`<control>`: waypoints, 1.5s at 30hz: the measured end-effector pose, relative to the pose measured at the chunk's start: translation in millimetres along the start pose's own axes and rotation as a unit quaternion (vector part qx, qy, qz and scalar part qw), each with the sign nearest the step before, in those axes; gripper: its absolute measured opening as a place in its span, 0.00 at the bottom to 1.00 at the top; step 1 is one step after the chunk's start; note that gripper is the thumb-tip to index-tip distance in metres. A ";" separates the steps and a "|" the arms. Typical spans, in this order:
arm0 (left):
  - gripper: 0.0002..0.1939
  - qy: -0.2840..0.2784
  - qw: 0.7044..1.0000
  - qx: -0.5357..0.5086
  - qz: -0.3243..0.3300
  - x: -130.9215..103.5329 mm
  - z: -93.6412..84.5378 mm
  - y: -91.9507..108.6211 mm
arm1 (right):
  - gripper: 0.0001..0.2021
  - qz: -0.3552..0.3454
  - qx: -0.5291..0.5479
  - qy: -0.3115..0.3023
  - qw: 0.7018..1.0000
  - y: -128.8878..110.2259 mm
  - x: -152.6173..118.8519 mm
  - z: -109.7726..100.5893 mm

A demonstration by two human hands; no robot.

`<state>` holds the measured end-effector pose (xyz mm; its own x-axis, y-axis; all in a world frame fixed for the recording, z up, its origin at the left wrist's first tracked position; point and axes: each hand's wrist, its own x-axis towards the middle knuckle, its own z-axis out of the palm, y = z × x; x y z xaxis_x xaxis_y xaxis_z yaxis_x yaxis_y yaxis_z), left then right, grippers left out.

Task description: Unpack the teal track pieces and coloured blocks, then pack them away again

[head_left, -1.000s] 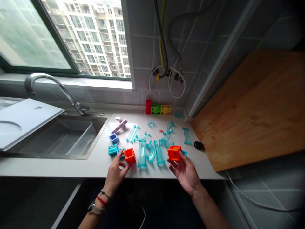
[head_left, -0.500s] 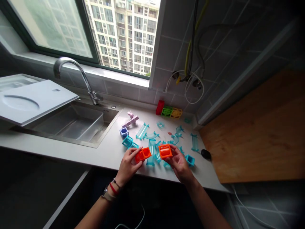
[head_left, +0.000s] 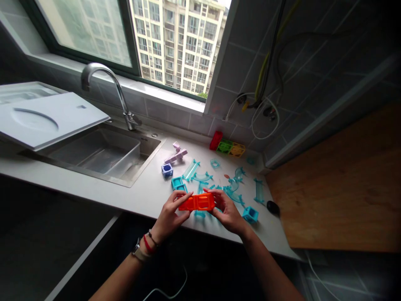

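Observation:
My left hand (head_left: 171, 210) grips an orange hollow toy block piece (head_left: 188, 203) between thumb and fingers. Against its right end sits a second orange block (head_left: 205, 202), which my right hand (head_left: 228, 210) pinches from the right. The two blocks touch end to end above the counter's front part; whether they are locked together I cannot tell. Behind my left fingers lie teal blocks (head_left: 177, 183), partly hidden. Clear teal track pieces (head_left: 201, 177) spread behind both hands. A teal cube (head_left: 250, 214) is just right of my right hand.
Farther back are a blue cube (head_left: 167, 169), pink pieces (head_left: 176, 156), and red (head_left: 216, 140), green (head_left: 224, 146) and yellow (head_left: 237, 149) blocks by the wall. To the left is a sink (head_left: 138, 177) with a faucet (head_left: 125, 104) and white panel (head_left: 59, 117). A black mouse (head_left: 273, 207) borders the wooden board (head_left: 332, 200).
My right hand has moved left, bringing its orange block from apart to touching the one in my left hand. The camera view has shifted slightly.

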<state>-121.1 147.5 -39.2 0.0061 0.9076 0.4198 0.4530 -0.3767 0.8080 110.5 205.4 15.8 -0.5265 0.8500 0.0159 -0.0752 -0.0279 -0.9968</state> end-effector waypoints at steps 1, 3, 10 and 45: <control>0.31 0.003 1.000 -0.002 0.007 1.2 -0.8 1.6 | 0.24 -0.003 -0.017 -0.002 1.000 0.4 1.2 0.5; 0.29 0.011 1.000 -0.003 0.013 2.8 -2.2 3.2 | 0.23 -0.015 -0.067 0.005 0.998 1.0 3.3 -0.3; 0.29 -0.003 1.000 0.002 0.020 -0.8 2.4 -0.9 | 0.30 -0.097 -0.279 -0.063 0.953 -1.2 9.3 -7.2; 0.14 -0.188 0.945 0.148 0.224 68.8 -13.4 83.3 | 0.25 -0.129 -0.147 0.150 0.969 -11.4 -41.4 -28.0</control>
<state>-94.9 176.1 62.5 0.5483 0.6914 0.4704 0.5587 -0.7214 0.4092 156.9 185.2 24.3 -0.2495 0.9248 0.2873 0.0969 0.3190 -0.9428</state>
